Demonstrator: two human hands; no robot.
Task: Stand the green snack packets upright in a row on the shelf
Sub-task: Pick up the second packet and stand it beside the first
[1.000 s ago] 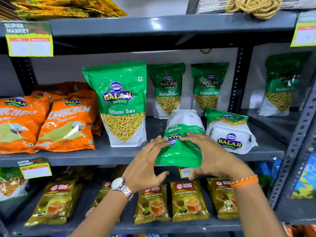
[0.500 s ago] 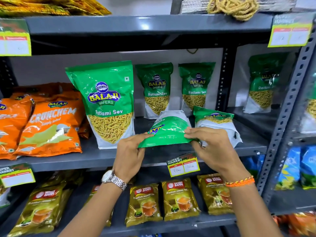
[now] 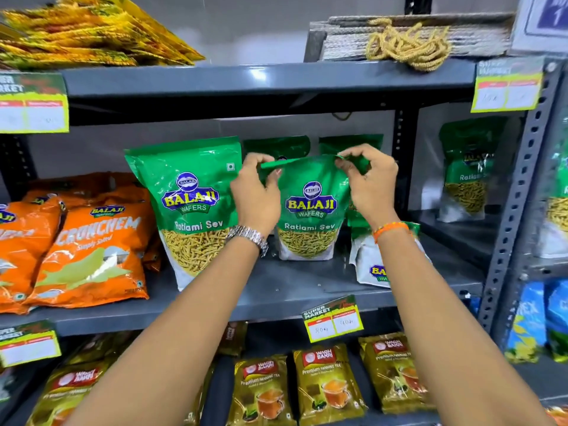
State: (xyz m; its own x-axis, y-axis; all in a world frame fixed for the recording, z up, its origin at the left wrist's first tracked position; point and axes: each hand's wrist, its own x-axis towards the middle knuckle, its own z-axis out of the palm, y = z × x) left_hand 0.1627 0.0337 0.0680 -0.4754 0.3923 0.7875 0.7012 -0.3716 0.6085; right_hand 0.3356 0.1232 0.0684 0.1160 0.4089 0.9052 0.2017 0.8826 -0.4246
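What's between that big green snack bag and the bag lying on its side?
In the head view, the green packet pinched at its top by both hands stands between the big bag and the toppled one.

Bright overhead light glares on the upper shelf edge (image 3: 261, 76); frame edges blur and bend.

Single head-worn wide-angle view, facing forward and slightly down at the middle shelf (image 3: 276, 290), close range. Forearms enter from bottom edge; shelves above and below both in frame.
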